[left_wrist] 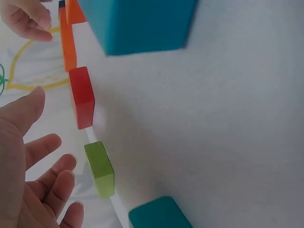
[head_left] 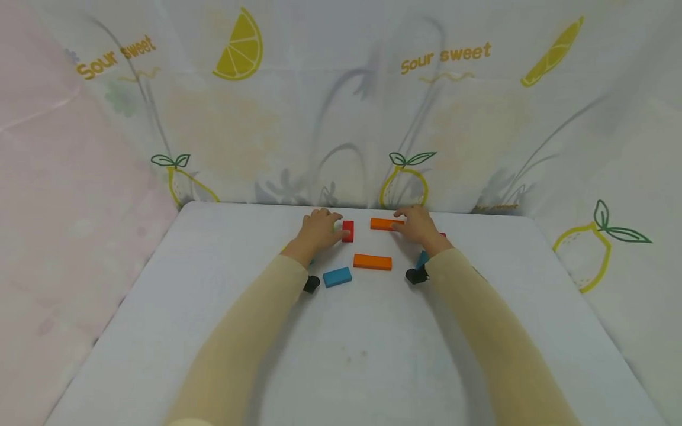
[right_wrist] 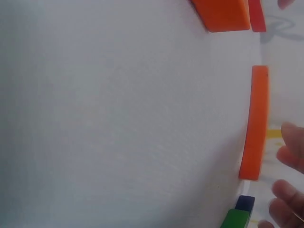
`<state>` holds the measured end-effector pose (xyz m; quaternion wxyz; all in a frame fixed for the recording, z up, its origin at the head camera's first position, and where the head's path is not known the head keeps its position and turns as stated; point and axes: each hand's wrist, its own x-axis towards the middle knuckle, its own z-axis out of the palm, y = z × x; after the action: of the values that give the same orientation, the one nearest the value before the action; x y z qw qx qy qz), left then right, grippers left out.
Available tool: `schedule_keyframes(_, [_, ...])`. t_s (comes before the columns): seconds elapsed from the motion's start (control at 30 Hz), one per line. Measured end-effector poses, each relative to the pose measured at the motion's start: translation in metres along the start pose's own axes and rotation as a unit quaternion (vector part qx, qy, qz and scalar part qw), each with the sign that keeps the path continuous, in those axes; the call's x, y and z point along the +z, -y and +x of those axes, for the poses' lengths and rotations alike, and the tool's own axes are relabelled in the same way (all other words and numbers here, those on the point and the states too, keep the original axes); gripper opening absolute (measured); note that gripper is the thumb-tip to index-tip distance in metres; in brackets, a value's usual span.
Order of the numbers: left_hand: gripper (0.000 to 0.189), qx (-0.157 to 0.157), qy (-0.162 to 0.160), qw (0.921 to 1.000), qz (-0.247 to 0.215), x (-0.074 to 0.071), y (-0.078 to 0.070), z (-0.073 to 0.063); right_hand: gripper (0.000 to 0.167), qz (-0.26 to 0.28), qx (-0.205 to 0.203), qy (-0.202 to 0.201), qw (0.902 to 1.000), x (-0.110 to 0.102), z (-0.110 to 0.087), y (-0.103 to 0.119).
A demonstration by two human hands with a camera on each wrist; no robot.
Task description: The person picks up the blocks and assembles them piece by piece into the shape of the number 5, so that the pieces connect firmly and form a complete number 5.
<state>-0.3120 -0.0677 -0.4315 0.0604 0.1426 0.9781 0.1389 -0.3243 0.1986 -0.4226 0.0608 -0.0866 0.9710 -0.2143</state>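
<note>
White table (head_left: 373,355), lemon-print curtain (head_left: 341,118) behind

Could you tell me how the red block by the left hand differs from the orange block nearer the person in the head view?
The red block is short and points away from the person; the orange block is longer and lies crosswise. The red block sits by the left hand; the orange block lies apart from both hands. Both lie flat on the white table.

Left hand (head_left: 318,229) by red block (head_left: 348,231); right hand (head_left: 418,225) seemingly touching far orange block (head_left: 383,224).
</note>
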Motion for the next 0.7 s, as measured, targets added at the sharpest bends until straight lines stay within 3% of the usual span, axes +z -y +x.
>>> schedule_keyframes(0.23, [0.061, -0.015, 0.017, 0.9997, 0.009, -0.004, -0.012, 0.003, 0.037, -0.024, 0.01, 0.007, 0.9996, 0.002, 0.006, -0.002])
schedule_keyframes(0.5, [0.06, -0.02, 0.038, 0.9981, 0.043, 0.003, -0.012, 0.006, 0.033, -0.025, 0.015, 0.015, 0.9995, 0.009, 0.013, -0.011])
schedule_keyframes(0.7, [0.059, -0.015, 0.024, 0.9981, 0.055, 0.009, -0.009, 0.01, 0.032, -0.031, 0.015, 0.015, 0.9993, 0.008, 0.013, -0.011])
